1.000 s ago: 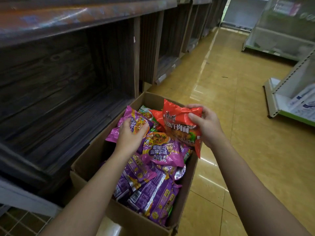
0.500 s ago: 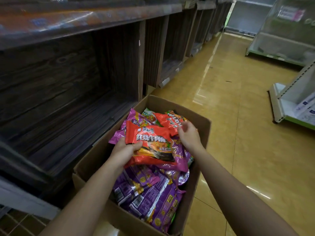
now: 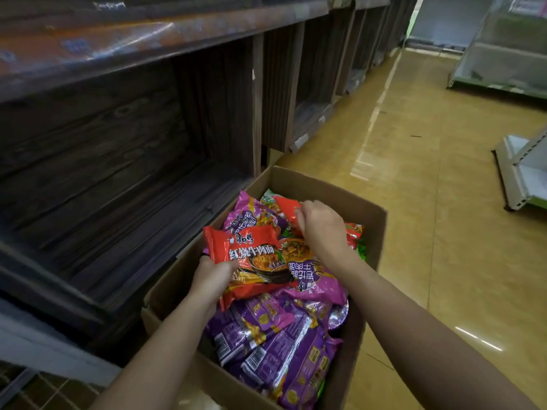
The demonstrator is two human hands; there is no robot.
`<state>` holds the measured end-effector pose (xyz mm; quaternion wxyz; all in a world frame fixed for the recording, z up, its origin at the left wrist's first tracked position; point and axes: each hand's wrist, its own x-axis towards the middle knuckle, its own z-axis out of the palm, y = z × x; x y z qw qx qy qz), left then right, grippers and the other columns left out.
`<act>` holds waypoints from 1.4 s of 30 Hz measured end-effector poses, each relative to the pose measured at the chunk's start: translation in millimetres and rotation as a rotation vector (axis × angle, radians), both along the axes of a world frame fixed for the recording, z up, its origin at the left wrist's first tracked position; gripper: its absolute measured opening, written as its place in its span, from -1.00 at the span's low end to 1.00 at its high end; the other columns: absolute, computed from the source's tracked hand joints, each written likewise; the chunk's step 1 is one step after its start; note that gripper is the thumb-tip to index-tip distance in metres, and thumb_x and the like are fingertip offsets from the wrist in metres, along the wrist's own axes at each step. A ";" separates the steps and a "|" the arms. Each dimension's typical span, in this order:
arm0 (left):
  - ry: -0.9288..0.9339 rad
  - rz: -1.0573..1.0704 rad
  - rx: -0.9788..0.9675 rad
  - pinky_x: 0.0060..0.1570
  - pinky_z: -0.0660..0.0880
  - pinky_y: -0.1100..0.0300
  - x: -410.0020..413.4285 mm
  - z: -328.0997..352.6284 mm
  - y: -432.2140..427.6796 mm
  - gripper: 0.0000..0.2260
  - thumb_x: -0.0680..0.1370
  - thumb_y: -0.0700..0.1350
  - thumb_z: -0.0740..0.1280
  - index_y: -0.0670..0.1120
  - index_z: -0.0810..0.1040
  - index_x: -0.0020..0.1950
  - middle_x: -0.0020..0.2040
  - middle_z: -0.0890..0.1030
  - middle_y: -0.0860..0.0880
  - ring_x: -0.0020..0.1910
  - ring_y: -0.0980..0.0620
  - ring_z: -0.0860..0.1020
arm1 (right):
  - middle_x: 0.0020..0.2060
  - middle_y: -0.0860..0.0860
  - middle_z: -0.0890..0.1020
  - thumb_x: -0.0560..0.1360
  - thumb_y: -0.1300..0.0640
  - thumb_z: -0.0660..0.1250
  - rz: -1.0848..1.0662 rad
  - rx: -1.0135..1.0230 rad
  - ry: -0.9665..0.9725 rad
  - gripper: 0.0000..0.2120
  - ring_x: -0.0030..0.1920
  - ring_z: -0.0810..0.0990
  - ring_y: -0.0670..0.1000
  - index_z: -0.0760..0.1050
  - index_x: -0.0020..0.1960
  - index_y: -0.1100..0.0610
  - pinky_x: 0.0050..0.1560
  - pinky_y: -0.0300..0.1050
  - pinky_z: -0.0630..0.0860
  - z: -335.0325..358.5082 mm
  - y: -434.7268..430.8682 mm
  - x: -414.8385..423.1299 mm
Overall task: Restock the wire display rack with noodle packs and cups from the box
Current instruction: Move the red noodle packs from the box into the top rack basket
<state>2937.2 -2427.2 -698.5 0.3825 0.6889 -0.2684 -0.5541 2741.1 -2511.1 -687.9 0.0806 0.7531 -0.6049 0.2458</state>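
Hands (image 3: 211, 276) (image 3: 321, 232) gripping red noodle packs (image 3: 251, 250), box (image 3: 325, 184)

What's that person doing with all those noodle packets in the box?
A person is picking noodle packs out of a cardboard box on the shop floor. The left hand holds a red noodle pack by its lower corner, over the pile. The right hand reaches farther back and seems to pinch another red pack. Purple packs fill the rest of the box.
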 end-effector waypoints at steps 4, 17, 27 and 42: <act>-0.011 -0.006 -0.033 0.03 0.56 -0.01 -3.2 1.9 -2.2 -0.66 0.52 -0.15 0.39 -0.06 0.42 0.26 0.07 0.62 -0.12 0.01 -0.12 0.61 | -0.39 0.11 0.55 0.62 0.13 0.23 0.041 0.445 -0.397 -0.70 -0.41 0.51 0.07 0.49 -0.25 0.23 -0.34 -0.13 0.40 34.7 18.5 33.4; 0.122 0.000 -0.011 0.01 0.56 -0.05 -1.9 -0.2 -4.2 -0.68 0.57 -0.26 0.25 0.05 0.42 0.26 0.05 0.63 -0.12 0.01 -0.13 0.62 | 0.56 0.11 0.12 0.54 -0.31 0.17 0.302 0.809 0.018 -0.33 0.54 0.08 0.16 0.00 0.56 -0.23 0.48 0.13 0.14 -5.5 3.7 5.6; 0.285 0.035 -0.048 0.05 0.57 -0.12 -0.1 4.7 -7.0 -0.35 0.39 0.34 0.39 0.04 0.38 0.36 0.08 0.65 -0.09 0.02 -0.13 0.65 | 0.44 0.20 0.26 0.42 -0.51 0.07 0.121 0.869 -0.049 -0.17 0.39 0.37 0.27 -0.06 0.55 -0.18 0.34 0.20 0.40 -11.3 42.3 33.9; 0.153 -0.088 -0.076 -0.07 0.59 0.02 -16.3 -5.5 -6.6 -0.52 0.42 -0.01 0.51 0.07 0.39 0.26 0.06 0.66 -0.08 -0.05 -0.10 0.67 | 0.37 0.16 0.43 0.50 -0.30 0.21 -0.358 0.740 -0.061 -0.32 0.39 0.34 0.21 0.30 0.47 0.09 0.31 0.16 0.42 -50.7 -14.5 -74.8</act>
